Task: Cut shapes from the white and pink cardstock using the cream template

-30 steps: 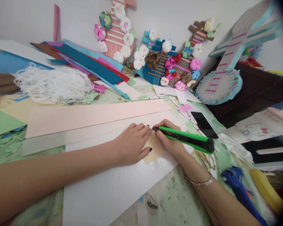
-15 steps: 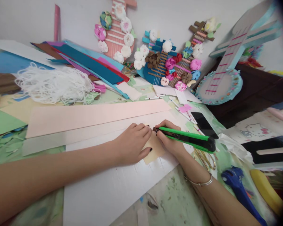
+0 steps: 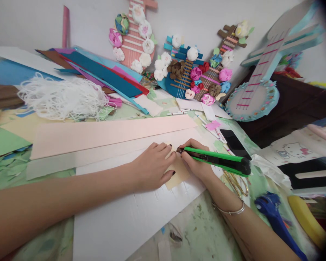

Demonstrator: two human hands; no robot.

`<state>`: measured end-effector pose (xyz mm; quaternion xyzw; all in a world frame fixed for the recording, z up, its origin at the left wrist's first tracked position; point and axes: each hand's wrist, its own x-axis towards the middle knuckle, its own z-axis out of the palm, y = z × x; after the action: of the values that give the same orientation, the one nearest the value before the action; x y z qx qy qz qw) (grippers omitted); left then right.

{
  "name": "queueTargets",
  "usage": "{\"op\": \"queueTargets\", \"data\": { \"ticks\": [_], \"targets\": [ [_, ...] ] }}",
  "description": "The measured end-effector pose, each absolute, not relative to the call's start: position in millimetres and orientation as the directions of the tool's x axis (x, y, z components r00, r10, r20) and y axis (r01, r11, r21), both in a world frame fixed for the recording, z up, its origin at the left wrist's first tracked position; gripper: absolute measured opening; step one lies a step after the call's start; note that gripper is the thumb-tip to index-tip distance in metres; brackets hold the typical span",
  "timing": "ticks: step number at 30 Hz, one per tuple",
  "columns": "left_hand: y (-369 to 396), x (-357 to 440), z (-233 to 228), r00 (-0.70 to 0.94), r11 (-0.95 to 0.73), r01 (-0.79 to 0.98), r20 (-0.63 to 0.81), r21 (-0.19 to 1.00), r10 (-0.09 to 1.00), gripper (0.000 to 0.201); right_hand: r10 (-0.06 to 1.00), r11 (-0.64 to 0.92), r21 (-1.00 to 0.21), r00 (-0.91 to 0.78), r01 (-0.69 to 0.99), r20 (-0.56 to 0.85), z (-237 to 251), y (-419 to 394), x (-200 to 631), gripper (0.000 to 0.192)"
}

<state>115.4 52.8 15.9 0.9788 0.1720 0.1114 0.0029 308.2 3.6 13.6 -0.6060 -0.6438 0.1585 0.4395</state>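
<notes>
My right hand [image 3: 197,163] grips a green utility knife [image 3: 218,160] with a black end, its tip down at the top edge of a small tan card piece [image 3: 177,173]. My left hand [image 3: 152,166] lies flat on that card, fingers spread, pinning it onto a large white foam board [image 3: 130,221]. Both hands meet at the card. A long pale pink strip [image 3: 103,134] lies just beyond the hands, with a paler strip under it.
A heap of white string [image 3: 62,96] and stacked coloured paper sheets [image 3: 103,74] sit at the back left. Paper guitars with flowers [image 3: 190,72] lean on the wall. Scissors [image 3: 235,183], a blue glue gun [image 3: 274,214], a black phone [image 3: 235,143] and pens lie to the right.
The knife has slid slightly to the right and its tip sits a little lower on the card. The left hand stays put.
</notes>
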Motion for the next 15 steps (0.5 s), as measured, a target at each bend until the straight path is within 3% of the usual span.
{"op": "queueTargets", "data": {
  "ticks": [15],
  "targets": [
    [54.0, 115.5, 12.8, 0.916, -0.946, 0.322, 0.237, 0.044, 0.323, 0.041, 0.946, 0.177, -0.686, 0.071, 0.706, 0.317, 21.0, 0.1, 310.4, 0.007]
  ]
}}
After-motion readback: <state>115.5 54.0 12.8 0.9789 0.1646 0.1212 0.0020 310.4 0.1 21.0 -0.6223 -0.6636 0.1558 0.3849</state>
